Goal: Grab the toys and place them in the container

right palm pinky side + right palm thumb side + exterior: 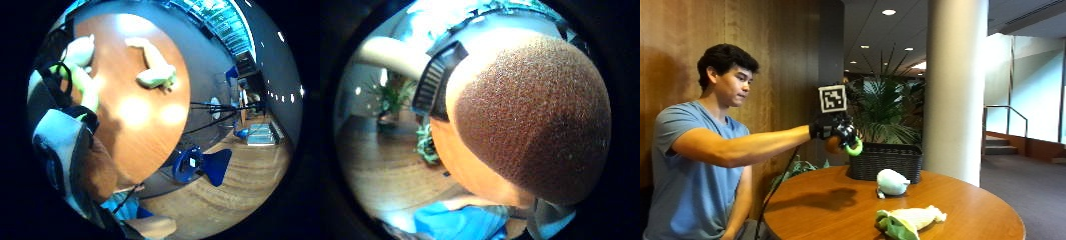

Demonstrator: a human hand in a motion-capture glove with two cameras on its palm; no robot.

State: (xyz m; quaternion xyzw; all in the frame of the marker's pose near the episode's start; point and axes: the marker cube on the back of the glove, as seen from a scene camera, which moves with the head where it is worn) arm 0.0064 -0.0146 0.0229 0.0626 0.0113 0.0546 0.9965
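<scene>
Round wooden table (840, 200), 2 pale plush toys (893, 181)

I'm at a round wooden table (840, 200) beside a wood-panelled wall (773, 55). A white column (956, 85) rises behind it, next to a leafy potted palm (889, 112). Blue chairs (200, 164) stand on the floor.

Open air between gloved hand (833, 131) and basket (885, 161)
</scene>
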